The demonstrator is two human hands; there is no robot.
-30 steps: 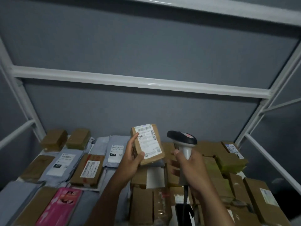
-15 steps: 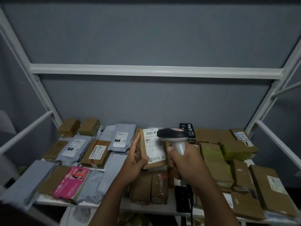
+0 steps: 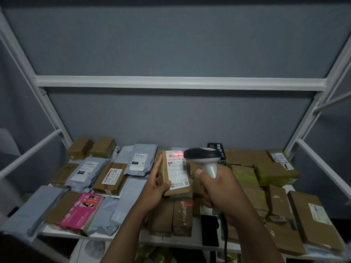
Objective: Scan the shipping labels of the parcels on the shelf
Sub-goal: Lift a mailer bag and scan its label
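Left hand (image 3: 154,190) round parcel (image 3: 175,175) — tilted.

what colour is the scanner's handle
Light grey, under a black head; the head view shows the scanner in the right hand.

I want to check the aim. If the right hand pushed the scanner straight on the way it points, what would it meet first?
Most likely the shipping label on the brown parcel that the left hand holds up: the red scan line lies on its barcode. The right hand grips the scanner; depth is unclear.

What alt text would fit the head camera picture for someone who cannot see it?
A right hand aims a barcode scanner, its red light falling across the label of a brown parcel held by the left hand. More parcels cover the white shelf below.
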